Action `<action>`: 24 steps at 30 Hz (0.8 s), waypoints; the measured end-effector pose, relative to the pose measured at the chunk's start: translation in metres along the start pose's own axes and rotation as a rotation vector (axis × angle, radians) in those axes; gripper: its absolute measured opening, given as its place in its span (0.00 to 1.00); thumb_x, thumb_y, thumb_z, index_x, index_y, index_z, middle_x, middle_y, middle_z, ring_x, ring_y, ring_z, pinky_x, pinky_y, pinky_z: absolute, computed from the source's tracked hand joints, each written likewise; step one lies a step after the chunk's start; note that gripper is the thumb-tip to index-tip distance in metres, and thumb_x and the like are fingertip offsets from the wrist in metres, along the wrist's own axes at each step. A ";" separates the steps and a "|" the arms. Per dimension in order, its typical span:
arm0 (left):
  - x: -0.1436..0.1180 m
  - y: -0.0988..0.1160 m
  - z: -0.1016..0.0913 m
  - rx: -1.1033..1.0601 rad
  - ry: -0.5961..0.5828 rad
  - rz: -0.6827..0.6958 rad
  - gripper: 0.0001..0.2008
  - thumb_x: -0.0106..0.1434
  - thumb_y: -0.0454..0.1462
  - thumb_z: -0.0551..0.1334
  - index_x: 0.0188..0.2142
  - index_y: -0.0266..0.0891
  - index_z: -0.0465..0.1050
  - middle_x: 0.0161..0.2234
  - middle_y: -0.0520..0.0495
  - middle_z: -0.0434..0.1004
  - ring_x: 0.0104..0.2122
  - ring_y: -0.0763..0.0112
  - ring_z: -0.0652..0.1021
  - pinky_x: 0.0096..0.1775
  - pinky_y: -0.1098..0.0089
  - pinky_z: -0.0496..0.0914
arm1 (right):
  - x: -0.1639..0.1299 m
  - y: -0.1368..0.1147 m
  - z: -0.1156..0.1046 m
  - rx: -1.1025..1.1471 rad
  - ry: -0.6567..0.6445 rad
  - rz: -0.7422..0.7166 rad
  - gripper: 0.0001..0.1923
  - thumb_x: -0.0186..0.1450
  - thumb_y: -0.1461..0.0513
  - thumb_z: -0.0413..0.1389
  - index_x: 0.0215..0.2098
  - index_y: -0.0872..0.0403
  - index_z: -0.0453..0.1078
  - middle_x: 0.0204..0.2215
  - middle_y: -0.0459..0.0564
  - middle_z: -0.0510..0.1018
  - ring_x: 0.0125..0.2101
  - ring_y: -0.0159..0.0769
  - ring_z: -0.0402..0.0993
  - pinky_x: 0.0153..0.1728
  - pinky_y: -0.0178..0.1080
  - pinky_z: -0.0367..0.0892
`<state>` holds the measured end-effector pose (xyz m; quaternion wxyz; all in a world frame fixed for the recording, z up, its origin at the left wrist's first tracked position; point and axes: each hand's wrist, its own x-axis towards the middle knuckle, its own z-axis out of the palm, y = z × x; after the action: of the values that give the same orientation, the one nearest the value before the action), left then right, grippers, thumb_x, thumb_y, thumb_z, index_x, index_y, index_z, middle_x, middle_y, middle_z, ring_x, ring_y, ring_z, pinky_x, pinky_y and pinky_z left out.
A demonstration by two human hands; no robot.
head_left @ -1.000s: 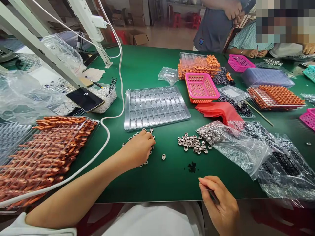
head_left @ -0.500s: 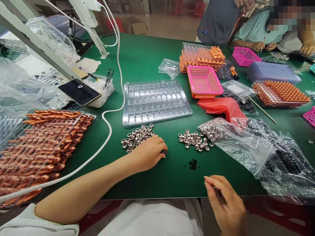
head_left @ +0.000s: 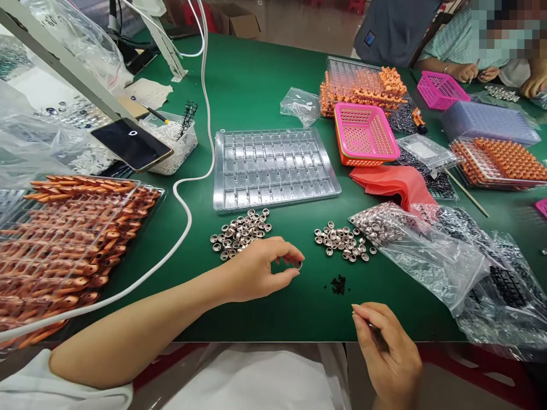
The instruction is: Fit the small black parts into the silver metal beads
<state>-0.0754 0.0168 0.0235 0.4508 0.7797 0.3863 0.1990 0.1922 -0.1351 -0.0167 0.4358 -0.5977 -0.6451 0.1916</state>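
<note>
My left hand (head_left: pixel 260 269) is beside the left pile of small silver metal cups (head_left: pixel 239 233). Its thumb and index finger pinch one small round metal cup (head_left: pixel 298 265) just above the green table. My right hand (head_left: pixel 387 347) is at the table's front edge, thumb and index tips pressed together. Something dark and shiny shows within its curled fingers, too hidden to name. In front of that hand lies a little heap of tiny black pieces (head_left: pixel 339 285). A second pile of silver metal cups (head_left: pixel 342 242) lies beyond them.
A clear compartment tray (head_left: pixel 276 168) lies behind the piles. At right are a plastic bag of metal cups (head_left: pixel 419 250), red cloth (head_left: pixel 395 182) and a pink basket (head_left: pixel 367 134). Orange parts on trays (head_left: pixel 77 245) and a white cable (head_left: pixel 188 210) are at left. A co-worker's hands (head_left: pixel 474 73) are far right.
My left hand has moved slightly right, away from the left pile, with the small metal cup in its fingertips. My right hand keeps its pinch nearly in place. The whole view has shifted a little.
</note>
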 end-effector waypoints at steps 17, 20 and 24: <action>-0.004 0.014 0.010 -0.401 -0.113 -0.111 0.11 0.61 0.39 0.66 0.42 0.38 0.81 0.34 0.49 0.82 0.33 0.72 0.78 0.38 0.73 0.73 | 0.002 -0.001 0.003 -0.016 -0.033 0.014 0.11 0.66 0.69 0.59 0.45 0.51 0.76 0.39 0.51 0.78 0.36 0.35 0.77 0.31 0.34 0.72; -0.006 0.010 0.011 -0.301 -0.074 -0.036 0.09 0.62 0.37 0.65 0.42 0.39 0.80 0.35 0.49 0.81 0.34 0.71 0.78 0.38 0.72 0.73 | 0.002 -0.002 0.004 -0.013 -0.048 0.015 0.12 0.66 0.70 0.59 0.45 0.51 0.76 0.39 0.51 0.77 0.36 0.35 0.76 0.31 0.34 0.72; -0.005 0.003 0.004 0.084 -0.101 0.100 0.09 0.64 0.31 0.62 0.42 0.38 0.79 0.39 0.45 0.80 0.42 0.63 0.76 0.44 0.66 0.72 | 0.001 -0.001 0.005 0.008 -0.051 0.013 0.13 0.66 0.71 0.58 0.46 0.51 0.76 0.38 0.51 0.77 0.36 0.35 0.76 0.31 0.34 0.72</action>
<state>-0.0750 0.0098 0.0241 0.4262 0.8251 0.3319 0.1655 0.1873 -0.1326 -0.0180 0.4206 -0.5950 -0.6512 0.2122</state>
